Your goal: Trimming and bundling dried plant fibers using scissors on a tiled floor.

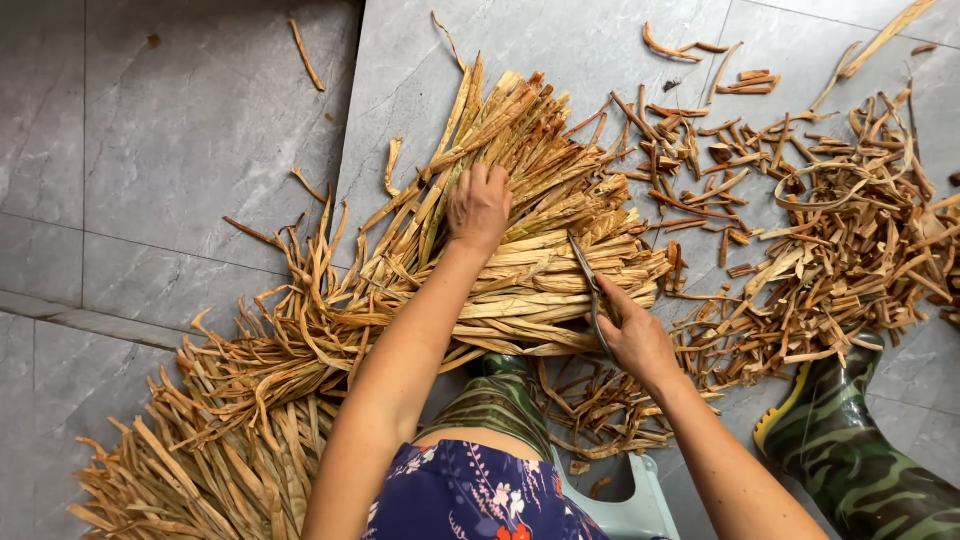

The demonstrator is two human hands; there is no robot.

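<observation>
Leftward first, you are keeping a loose heap of long dried leaf strips [200, 440] untrimmed on the grey tiled floor [180, 130], apparently waiting. Centre: your left hand [479, 205] is pressing down, fingers curled, on the bundle of dried strips [520, 270] fanned across your knee. Next, your right hand [636, 340] is gripping scissors [592, 292], blades at the bundle's right-hand ends, just beside the left hand. Rightward, a wide scatter of short brown offcuts [830, 250] is lying beyond a camouflage rubber boot [850, 460], suggesting much trimming done, though a good share appears left.
</observation>
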